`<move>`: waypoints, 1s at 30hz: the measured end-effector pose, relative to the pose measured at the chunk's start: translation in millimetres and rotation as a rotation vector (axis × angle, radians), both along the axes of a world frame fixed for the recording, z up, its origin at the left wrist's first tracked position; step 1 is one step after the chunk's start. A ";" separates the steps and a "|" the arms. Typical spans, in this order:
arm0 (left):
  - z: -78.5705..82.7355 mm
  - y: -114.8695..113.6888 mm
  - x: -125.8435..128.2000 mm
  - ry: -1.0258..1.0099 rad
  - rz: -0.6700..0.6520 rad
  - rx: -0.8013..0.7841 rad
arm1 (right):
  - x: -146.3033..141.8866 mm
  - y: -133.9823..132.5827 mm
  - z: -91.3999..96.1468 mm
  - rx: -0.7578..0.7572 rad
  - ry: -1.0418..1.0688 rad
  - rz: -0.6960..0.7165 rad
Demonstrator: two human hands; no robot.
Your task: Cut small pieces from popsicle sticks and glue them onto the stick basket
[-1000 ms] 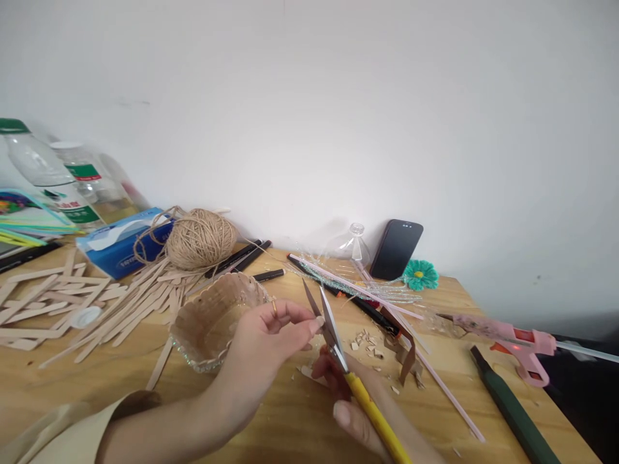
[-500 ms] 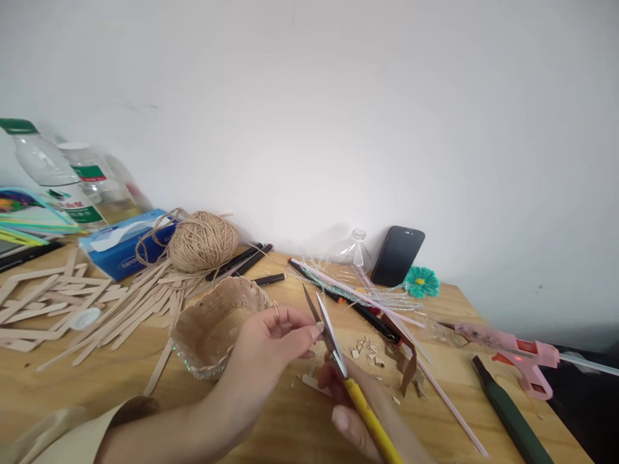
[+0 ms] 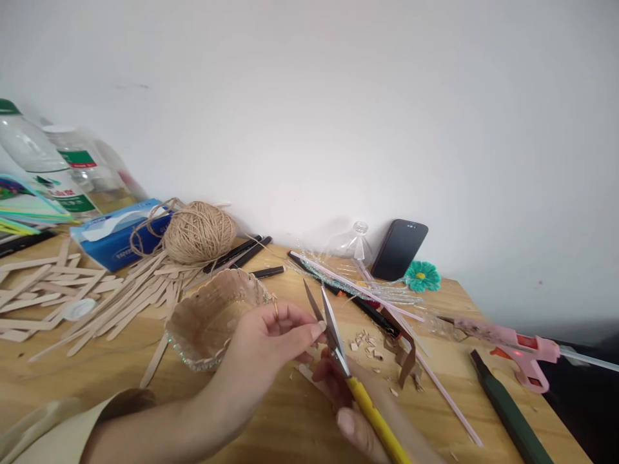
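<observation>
My right hand (image 3: 355, 403) grips scissors with a yellow handle (image 3: 377, 419), and their blades (image 3: 333, 328) stand apart, pointing away from me. My left hand (image 3: 278, 341), with a ring on one finger, is closed in a pinch right beside the blades. Whatever sits between its thumb and fingertips is too small or hidden to name. Just left of that hand is a scalloped brown bowl (image 3: 207, 316) with a glittery edge. Under the hands lies a wooden craft stick (image 3: 312, 377), partly covered. Small wood chips (image 3: 365, 341) are scattered to the right of the blades.
Many craft sticks (image 3: 130, 296) spread at left, near a twine ball (image 3: 200, 232), a blue tissue pack (image 3: 120, 238) and bottles (image 3: 58, 174). Behind are black markers (image 3: 251, 254), a phone (image 3: 400, 250) and a teal flower (image 3: 422, 276). A pink glue gun (image 3: 520, 348) and dark green tool (image 3: 507, 406) lie right.
The scissor blades have parted slightly wider. My left hand keeps its pinch beside them. The view has shifted a little, so the tabletop items appear slightly higher.
</observation>
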State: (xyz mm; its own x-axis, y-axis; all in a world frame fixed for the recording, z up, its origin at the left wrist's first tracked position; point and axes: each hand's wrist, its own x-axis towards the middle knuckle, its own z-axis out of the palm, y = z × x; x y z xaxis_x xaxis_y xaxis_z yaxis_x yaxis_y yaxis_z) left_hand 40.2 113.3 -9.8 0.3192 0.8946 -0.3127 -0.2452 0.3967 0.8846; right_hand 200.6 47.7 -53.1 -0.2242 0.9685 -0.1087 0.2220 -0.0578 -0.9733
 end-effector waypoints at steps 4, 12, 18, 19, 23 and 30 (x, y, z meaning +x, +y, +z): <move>-1.6 -0.6 -0.6 0.017 -0.002 0.016 | -0.8 0.9 -1.2 0.019 -0.009 -0.008; 1.0 -0.6 1.6 0.073 0.042 0.045 | -2.4 -1.9 5.1 -0.001 -0.020 -0.068; 2.4 0.9 1.0 0.085 0.032 0.058 | -1.4 0.0 7.5 0.023 -0.084 -0.053; 2.6 1.4 0.7 0.094 0.029 0.059 | -1.7 1.1 8.9 0.030 -0.096 -0.050; 4.7 3.6 -0.6 0.134 0.022 0.049 | -4.3 6.8 17.3 0.067 -0.111 -0.002; 8.0 5.4 -5.5 0.164 -0.038 0.047 | -3.2 10.9 27.6 0.029 -0.174 0.085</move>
State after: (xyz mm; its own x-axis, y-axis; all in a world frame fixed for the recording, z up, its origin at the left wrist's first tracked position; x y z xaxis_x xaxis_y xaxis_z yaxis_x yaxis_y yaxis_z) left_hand 34.7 118.7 -1.9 0.3010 0.8978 -0.3214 -0.0820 0.3602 0.9293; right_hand 197.4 58.6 -25.5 -0.2856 0.9501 -0.1254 0.3899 -0.0043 -0.9208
